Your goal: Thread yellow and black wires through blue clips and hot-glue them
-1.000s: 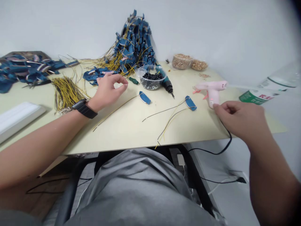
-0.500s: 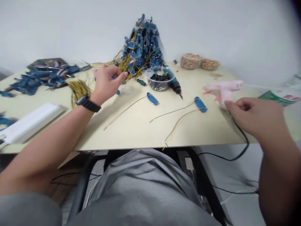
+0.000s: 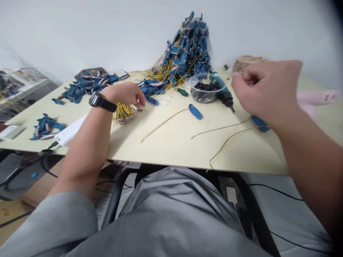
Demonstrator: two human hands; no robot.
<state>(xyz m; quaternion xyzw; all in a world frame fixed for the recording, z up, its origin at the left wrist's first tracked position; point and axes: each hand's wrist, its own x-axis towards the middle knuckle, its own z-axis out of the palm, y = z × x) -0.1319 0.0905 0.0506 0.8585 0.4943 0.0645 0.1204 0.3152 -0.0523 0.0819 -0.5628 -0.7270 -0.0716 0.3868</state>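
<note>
My left hand point(image 3: 125, 94), a black watch on its wrist, hangs over the end of a bundle of yellow and black wires point(image 3: 123, 112). Its fingers curl down close together; whatever lies between them is hidden. Raised above the table's right side, my right hand point(image 3: 264, 84) is curled closed, slightly blurred, with nothing visible in it. Behind it the pink glue gun point(image 3: 318, 100) is partly covered. Two blue oval pieces lie on the table: one blue piece with wires point(image 3: 195, 111) near the middle, another blue piece point(image 3: 259, 123) partly under my right wrist.
A tall heap of blue wired pieces point(image 3: 187, 53) leans on the wall. Before it stand a clear tub of black parts point(image 3: 205, 93) and a teal power screwdriver point(image 3: 226, 96). More blue pieces point(image 3: 80, 87) lie left, beside a white power strip point(image 3: 71, 130).
My right hand has let go of the glue gun and moved left and up. My left hand has turned fingers-down by the wire bundle. The view has swung left.
</note>
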